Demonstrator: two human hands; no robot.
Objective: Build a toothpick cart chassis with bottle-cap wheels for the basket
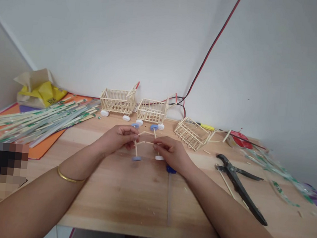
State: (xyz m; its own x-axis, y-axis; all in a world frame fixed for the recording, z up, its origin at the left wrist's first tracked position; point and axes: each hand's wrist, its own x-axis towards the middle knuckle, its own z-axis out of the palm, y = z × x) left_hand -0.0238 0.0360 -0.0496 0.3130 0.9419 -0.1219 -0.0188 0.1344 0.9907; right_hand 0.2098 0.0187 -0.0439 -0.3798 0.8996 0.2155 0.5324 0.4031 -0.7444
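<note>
My left hand (123, 138) pinches the left axle stick of a small wheeled frame (145, 142) made of thin wooden sticks. On the right side, my right hand (169, 150) grips the same frame between thumb and fingers. Bluish and white wheels sit at the ends of its two axles, and thin sticks run between them. It is held just above the wooden table (117, 197). Under my right hand lies a screwdriver (169, 195) with a blue handle, partly covered. Behind the hands are two model shopping carts (118, 101) (151, 111) with white wheels and red handles.
A wheelless stick cart body (192, 134) lies tilted behind my right hand. Black pliers (236, 186) rest at the right, beside loose sticks. Wrapped chopsticks (52, 120) are heaped at the left near a yellow bag (41, 92). A red-black cable (214, 46) runs down the wall.
</note>
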